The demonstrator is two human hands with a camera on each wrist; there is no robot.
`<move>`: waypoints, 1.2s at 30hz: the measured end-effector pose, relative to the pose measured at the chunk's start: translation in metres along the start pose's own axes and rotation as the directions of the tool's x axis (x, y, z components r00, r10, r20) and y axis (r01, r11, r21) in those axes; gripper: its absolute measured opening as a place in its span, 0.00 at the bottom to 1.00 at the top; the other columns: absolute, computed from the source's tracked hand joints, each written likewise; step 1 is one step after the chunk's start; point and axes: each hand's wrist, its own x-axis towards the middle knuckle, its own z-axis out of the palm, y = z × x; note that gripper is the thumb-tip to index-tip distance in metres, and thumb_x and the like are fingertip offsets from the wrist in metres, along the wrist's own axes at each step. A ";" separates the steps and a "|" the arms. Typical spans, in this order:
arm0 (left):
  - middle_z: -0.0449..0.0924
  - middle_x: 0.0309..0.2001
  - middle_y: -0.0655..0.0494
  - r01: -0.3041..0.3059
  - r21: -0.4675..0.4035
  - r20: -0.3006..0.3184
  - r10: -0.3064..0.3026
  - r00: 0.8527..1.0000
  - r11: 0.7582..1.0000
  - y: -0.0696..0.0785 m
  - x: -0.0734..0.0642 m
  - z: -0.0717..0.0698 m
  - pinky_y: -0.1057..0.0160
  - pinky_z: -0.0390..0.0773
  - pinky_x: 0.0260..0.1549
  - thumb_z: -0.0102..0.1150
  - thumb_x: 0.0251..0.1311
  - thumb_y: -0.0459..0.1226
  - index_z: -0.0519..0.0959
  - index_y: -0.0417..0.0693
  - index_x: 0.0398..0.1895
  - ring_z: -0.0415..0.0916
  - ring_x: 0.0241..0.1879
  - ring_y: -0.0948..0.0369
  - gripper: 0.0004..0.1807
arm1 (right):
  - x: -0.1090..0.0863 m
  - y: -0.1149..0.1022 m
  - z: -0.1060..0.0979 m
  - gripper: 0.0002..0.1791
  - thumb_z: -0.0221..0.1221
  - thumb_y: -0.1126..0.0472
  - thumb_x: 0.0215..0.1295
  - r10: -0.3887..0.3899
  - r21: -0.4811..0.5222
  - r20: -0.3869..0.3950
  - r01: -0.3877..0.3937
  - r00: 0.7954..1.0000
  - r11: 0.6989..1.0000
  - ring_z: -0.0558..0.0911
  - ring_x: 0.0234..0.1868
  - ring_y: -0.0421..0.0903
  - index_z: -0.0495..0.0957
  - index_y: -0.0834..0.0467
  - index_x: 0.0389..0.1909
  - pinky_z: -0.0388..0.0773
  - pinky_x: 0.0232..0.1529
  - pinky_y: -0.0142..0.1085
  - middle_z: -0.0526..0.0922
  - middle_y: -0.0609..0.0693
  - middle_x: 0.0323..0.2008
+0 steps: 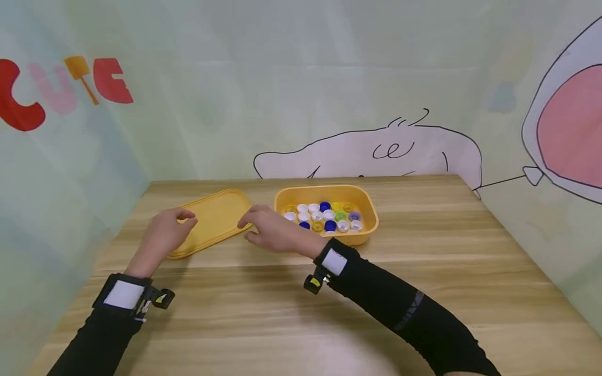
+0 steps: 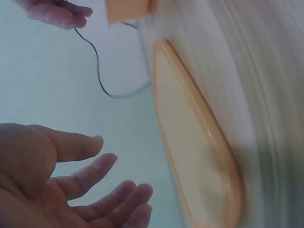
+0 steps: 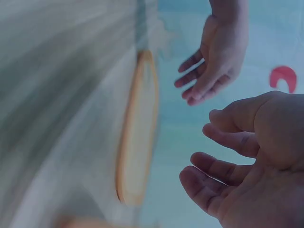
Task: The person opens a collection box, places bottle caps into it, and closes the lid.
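Note:
A flat yellow lid (image 1: 213, 219) lies on the wooden table, slanted, between my two hands. My left hand (image 1: 164, 235) hovers by its left edge, fingers loosely bent and holding nothing. In the left wrist view the thumb and fingers of that hand (image 2: 95, 185) stand apart. Over the lid's right end hangs my right hand (image 1: 273, 228), its relaxed fingers around nothing, as the right wrist view of that hand (image 3: 247, 156) also shows. Just right of it sits a yellow tub (image 1: 369, 230) holding several bottle caps (image 1: 329, 214) in white, blue, yellow, green and purple.
The wooden table (image 1: 301, 313) stretches in front of me and to the right of the tub. A printed cloth backdrop (image 1: 301, 94) with cartoon drawings rises behind the table and along both sides.

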 end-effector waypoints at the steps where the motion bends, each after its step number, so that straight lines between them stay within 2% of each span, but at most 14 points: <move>1: 0.76 0.36 0.40 0.011 0.000 0.005 -0.011 1.000 1.000 -0.007 0.000 -0.002 0.59 0.64 0.21 0.49 0.75 0.43 0.74 0.30 0.62 0.64 0.19 0.57 0.25 | 0.006 -0.003 0.005 0.14 0.59 0.64 0.72 -0.004 -0.010 0.015 0.004 1.000 1.000 0.75 0.60 0.50 0.81 0.63 0.56 0.69 0.62 0.40 0.81 0.55 0.55; 2: 0.76 0.38 0.38 0.019 0.006 0.010 -0.019 1.000 1.000 -0.013 0.000 -0.003 0.58 0.66 0.22 0.49 0.75 0.43 0.73 0.28 0.62 0.66 0.21 0.56 0.26 | 0.013 -0.006 0.011 0.15 0.60 0.63 0.72 -0.002 -0.017 0.030 0.002 1.000 1.000 0.75 0.60 0.50 0.81 0.63 0.56 0.69 0.62 0.39 0.81 0.55 0.55; 4: 0.75 0.47 0.31 0.044 0.018 0.023 -0.044 0.999 0.999 -0.025 0.001 -0.006 0.55 0.70 0.26 0.50 0.74 0.42 0.71 0.26 0.63 0.71 0.27 0.51 0.27 | 0.024 -0.011 0.022 0.16 0.59 0.63 0.72 0.018 -0.032 0.062 -0.016 0.998 0.999 0.74 0.62 0.50 0.80 0.62 0.58 0.68 0.62 0.38 0.80 0.54 0.56; 6: 0.69 0.59 0.25 0.058 0.033 0.029 -0.059 0.998 0.998 -0.036 0.003 -0.007 0.47 0.75 0.38 0.51 0.74 0.42 0.69 0.23 0.64 0.74 0.41 0.42 0.28 | 0.033 -0.014 0.032 0.18 0.59 0.62 0.73 0.049 -0.069 0.091 -0.043 0.995 0.997 0.73 0.64 0.50 0.79 0.62 0.60 0.67 0.63 0.38 0.79 0.54 0.58; 8: 0.62 0.65 0.21 0.053 0.075 0.046 -0.056 0.997 0.996 -0.043 0.007 -0.006 0.39 0.71 0.53 0.52 0.73 0.42 0.67 0.21 0.65 0.69 0.56 0.34 0.30 | 0.040 -0.014 0.040 0.20 0.59 0.60 0.73 0.093 -0.121 0.111 -0.079 0.989 0.989 0.71 0.66 0.51 0.77 0.61 0.63 0.67 0.64 0.39 0.78 0.54 0.61; 11: 0.51 0.69 0.18 0.011 0.142 0.082 -0.023 0.996 0.990 -0.053 0.014 -0.004 0.34 0.57 0.64 0.55 0.71 0.43 0.63 0.20 0.66 0.54 0.67 0.27 0.35 | 0.046 -0.012 0.051 0.24 0.57 0.54 0.75 0.166 -0.209 0.138 -0.135 0.976 0.969 0.69 0.68 0.52 0.73 0.59 0.67 0.65 0.66 0.41 0.74 0.55 0.65; 14: 0.43 0.71 0.16 -0.045 0.182 0.162 0.015 0.987 0.982 -0.060 0.018 -0.003 0.33 0.53 0.65 0.57 0.70 0.45 0.60 0.20 0.69 0.48 0.69 0.25 0.39 | 0.049 -0.010 0.059 0.28 0.56 0.47 0.75 0.234 -0.270 0.159 -0.186 0.959 0.945 0.67 0.69 0.54 0.71 0.57 0.69 0.63 0.69 0.45 0.72 0.56 0.67; 18: 0.40 0.70 0.14 -0.072 0.181 0.264 0.022 0.964 0.981 -0.066 0.019 -0.004 0.31 0.53 0.65 0.59 0.69 0.47 0.59 0.19 0.69 0.46 0.69 0.24 0.42 | 0.050 -0.008 0.066 0.34 0.56 0.41 0.73 0.301 -0.312 0.197 -0.232 0.933 0.921 0.62 0.73 0.56 0.68 0.56 0.72 0.60 0.71 0.49 0.65 0.58 0.71; 20: 0.42 0.69 0.14 -0.074 0.189 0.290 0.016 0.957 0.979 -0.069 0.019 -0.005 0.31 0.53 0.65 0.60 0.68 0.47 0.59 0.19 0.69 0.46 0.69 0.24 0.42 | 0.049 -0.008 0.068 0.35 0.55 0.40 0.73 0.312 -0.331 0.221 -0.230 0.924 0.915 0.59 0.75 0.57 0.65 0.54 0.74 0.59 0.71 0.50 0.60 0.59 0.74; 22: 0.45 0.69 0.14 -0.076 0.201 0.309 0.011 0.951 0.977 -0.070 0.018 -0.006 0.32 0.53 0.65 0.60 0.68 0.47 0.59 0.19 0.69 0.47 0.68 0.24 0.42 | 0.047 -0.008 0.068 0.35 0.53 0.41 0.75 0.298 -0.371 0.247 -0.194 0.922 0.908 0.59 0.75 0.56 0.62 0.53 0.75 0.60 0.71 0.49 0.59 0.59 0.74; 25: 0.52 0.68 0.17 -0.078 0.221 0.333 0.000 0.943 0.972 -0.071 0.018 -0.008 0.32 0.56 0.64 0.61 0.67 0.48 0.60 0.20 0.69 0.52 0.68 0.26 0.42 | 0.044 -0.010 0.067 0.28 0.48 0.47 0.79 0.254 -0.455 0.260 -0.113 0.932 0.883 0.67 0.69 0.53 0.64 0.54 0.74 0.69 0.64 0.47 0.66 0.58 0.69; 28: 0.58 0.67 0.19 -0.088 0.226 0.363 -0.001 0.932 0.970 -0.069 0.017 -0.011 0.34 0.59 0.63 0.65 0.64 0.47 0.61 0.19 0.67 0.58 0.66 0.28 0.43 | 0.043 -0.013 0.069 0.22 0.47 0.54 0.80 0.225 -0.532 0.241 -0.066 0.944 0.844 0.75 0.59 0.49 0.70 0.55 0.69 0.77 0.53 0.41 0.74 0.55 0.60; 32: 0.61 0.66 0.20 -0.073 0.243 0.403 -0.032 0.915 0.967 -0.064 0.019 -0.014 0.34 0.61 0.63 0.70 0.59 0.45 0.61 0.20 0.67 0.61 0.65 0.29 0.45 | 0.042 -0.016 0.076 0.16 0.53 0.59 0.76 0.221 -0.571 0.164 -0.090 0.961 0.816 0.79 0.51 0.46 0.79 0.55 0.60 0.81 0.43 0.39 0.79 0.51 0.52; 36: 0.62 0.65 0.21 -0.039 0.275 0.414 -0.081 0.906 0.961 -0.054 0.024 -0.014 0.34 0.62 0.62 0.73 0.56 0.45 0.63 0.23 0.67 0.64 0.62 0.32 0.45 | 0.038 -0.016 0.077 0.11 0.57 0.61 0.73 0.158 -0.597 0.090 -0.073 0.983 0.799 0.81 0.43 0.44 0.84 0.54 0.50 0.81 0.36 0.37 0.81 0.49 0.43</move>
